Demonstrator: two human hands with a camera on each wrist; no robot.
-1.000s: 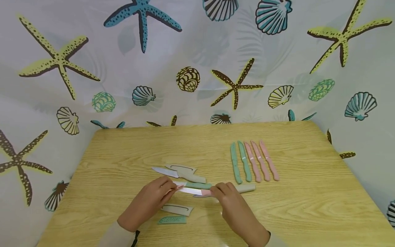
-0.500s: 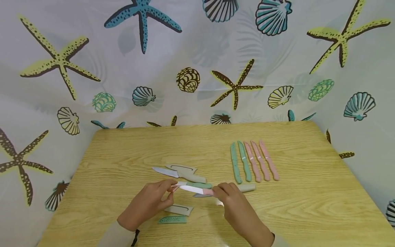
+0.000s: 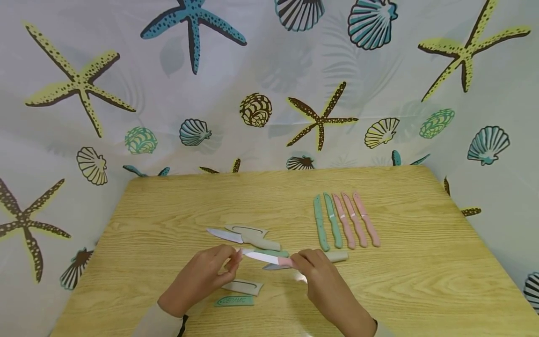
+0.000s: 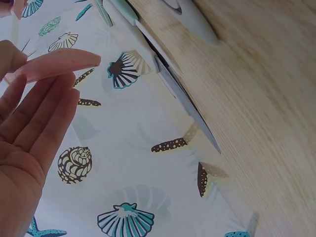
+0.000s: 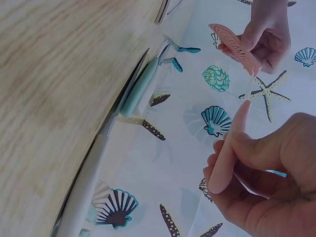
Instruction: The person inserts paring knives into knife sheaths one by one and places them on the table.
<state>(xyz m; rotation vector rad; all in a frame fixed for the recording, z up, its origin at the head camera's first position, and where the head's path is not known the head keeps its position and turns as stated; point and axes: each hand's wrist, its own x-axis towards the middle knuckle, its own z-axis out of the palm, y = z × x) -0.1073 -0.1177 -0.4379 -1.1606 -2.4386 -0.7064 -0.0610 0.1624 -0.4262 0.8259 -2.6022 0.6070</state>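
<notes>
My left hand (image 3: 202,276) pinches a pink blade sheath (image 5: 234,47) marked CERAMIC between thumb and fingers, above the table. In the left wrist view that sheath (image 4: 61,63) is seen from the side, its rounded end free of the hand. My right hand (image 3: 326,288) grips the pink handle (image 5: 228,160) of a knife, its white blade (image 3: 262,257) pointing left at the sheath. The blade tip is at or close to the sheath's mouth; whether it is inside cannot be told. Beneath the hands lie a green-handled knife (image 3: 273,253) and a grey-bladed knife (image 3: 271,267) with a beige handle.
Another beige-handled knife (image 3: 261,242) lies behind the hands, beside a beige sheath (image 3: 246,229). Nearer are a second beige sheath (image 3: 244,287) and a green sheath (image 3: 234,301). At right, sheathed green knives (image 3: 321,224) and pink knives (image 3: 355,220) stand in a row.
My left fingers have shifted on the sheath, turning it, with thumb and fingers further apart below. The pink knife has risen slightly and tilted; both hands stay near the same place.
</notes>
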